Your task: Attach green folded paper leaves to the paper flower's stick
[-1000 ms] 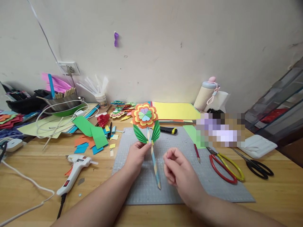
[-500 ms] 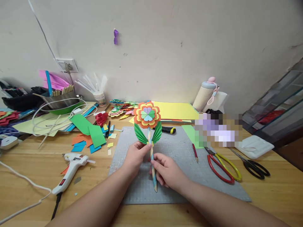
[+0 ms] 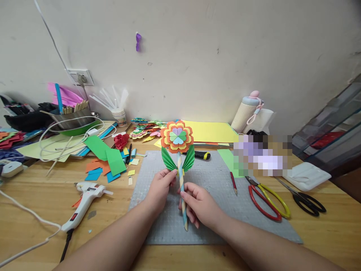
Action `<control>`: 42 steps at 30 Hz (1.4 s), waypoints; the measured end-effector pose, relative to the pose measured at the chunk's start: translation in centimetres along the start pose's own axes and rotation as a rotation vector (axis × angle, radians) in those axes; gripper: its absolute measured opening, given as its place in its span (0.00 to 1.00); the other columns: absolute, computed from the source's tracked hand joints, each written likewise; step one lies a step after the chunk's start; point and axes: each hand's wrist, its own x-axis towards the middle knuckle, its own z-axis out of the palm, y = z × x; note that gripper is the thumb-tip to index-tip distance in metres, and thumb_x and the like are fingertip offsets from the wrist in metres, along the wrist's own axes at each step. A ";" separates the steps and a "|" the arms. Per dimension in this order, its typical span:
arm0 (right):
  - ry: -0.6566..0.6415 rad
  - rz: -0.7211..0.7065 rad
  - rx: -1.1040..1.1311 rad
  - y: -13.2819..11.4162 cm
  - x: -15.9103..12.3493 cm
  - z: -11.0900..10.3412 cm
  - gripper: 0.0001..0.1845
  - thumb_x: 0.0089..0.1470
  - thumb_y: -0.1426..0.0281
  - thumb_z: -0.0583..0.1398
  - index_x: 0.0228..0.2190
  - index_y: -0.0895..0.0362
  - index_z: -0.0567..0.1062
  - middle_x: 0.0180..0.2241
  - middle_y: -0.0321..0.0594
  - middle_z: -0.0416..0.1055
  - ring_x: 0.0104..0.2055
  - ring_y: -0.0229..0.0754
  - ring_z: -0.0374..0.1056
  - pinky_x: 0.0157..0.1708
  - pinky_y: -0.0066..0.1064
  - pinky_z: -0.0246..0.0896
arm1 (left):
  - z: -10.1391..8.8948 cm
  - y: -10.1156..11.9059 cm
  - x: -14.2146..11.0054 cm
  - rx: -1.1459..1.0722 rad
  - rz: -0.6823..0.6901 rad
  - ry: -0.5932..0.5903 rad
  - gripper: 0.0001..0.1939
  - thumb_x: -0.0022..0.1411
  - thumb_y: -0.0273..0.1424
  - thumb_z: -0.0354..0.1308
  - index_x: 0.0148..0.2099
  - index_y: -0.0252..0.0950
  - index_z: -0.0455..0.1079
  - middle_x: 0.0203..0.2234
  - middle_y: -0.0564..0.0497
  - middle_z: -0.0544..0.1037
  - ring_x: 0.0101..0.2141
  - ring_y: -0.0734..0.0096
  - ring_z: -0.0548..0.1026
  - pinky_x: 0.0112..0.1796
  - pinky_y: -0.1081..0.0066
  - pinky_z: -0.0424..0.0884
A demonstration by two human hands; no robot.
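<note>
A layered paper flower (image 3: 177,136) in orange, yellow and pastel colours stands upright over the grey cutting mat (image 3: 231,222). Two pleated green paper leaves (image 3: 188,158) spread from its blue-and-cream striped paper stem (image 3: 181,184), with a bit of yellow paper at their base. My right hand (image 3: 201,203) is closed round the lower stem, thumb in front. My left hand (image 3: 160,188) pinches at the yellow piece by the left leaf's base; its fingertips are partly hidden.
A white glue gun (image 3: 84,203) with its cord lies left, below coloured paper scraps (image 3: 113,162). A utility knife (image 3: 199,155), a red pencil (image 3: 233,183), red-and-yellow-handled scissors (image 3: 267,199) and black-handled scissors (image 3: 306,201) lie on the right. Yellow paper sheets (image 3: 208,131) sit behind.
My left thumb has shifted off the front of the stem to its left side. My right hand keeps its hold on the stem. The view has moved slightly.
</note>
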 end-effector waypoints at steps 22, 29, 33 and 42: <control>0.005 -0.001 0.015 0.0 0.0 0.1 0.17 0.52 0.54 0.53 0.33 0.55 0.62 0.22 0.30 0.67 0.10 0.27 0.55 0.05 0.19 0.50 | 0.1 -0.4 -0.2 -0.051 -0.037 -0.044 0.18 0.50 0.39 0.59 0.17 0.35 0.59 0.12 0.57 0.62 0.17 0.78 0.61 0.23 0.74 0.55; -0.001 -0.013 0.024 0.1 0.0 0.0 0.16 0.53 0.55 0.53 0.33 0.56 0.62 0.22 0.30 0.67 0.10 0.27 0.55 0.05 0.18 0.50 | 0.3 -0.3 -0.4 -0.096 -0.044 -0.047 0.17 0.51 0.36 0.58 0.17 0.35 0.59 0.12 0.57 0.61 0.16 0.78 0.62 0.22 0.74 0.55; -0.001 -0.006 0.018 0.1 0.0 0.0 0.16 0.53 0.55 0.53 0.33 0.56 0.62 0.22 0.30 0.68 0.10 0.27 0.55 0.05 0.18 0.50 | 0.3 -0.3 -0.4 -0.114 -0.048 -0.032 0.17 0.51 0.35 0.58 0.16 0.35 0.59 0.11 0.57 0.61 0.16 0.78 0.62 0.22 0.74 0.56; 0.003 -0.002 0.027 0.2 0.2 -0.1 0.17 0.53 0.55 0.53 0.33 0.56 0.62 0.21 0.30 0.67 0.09 0.28 0.55 0.04 0.18 0.50 | 0.3 -0.7 -0.5 -0.171 -0.107 -0.015 0.14 0.49 0.33 0.58 0.17 0.34 0.60 0.12 0.56 0.63 0.17 0.77 0.63 0.22 0.74 0.58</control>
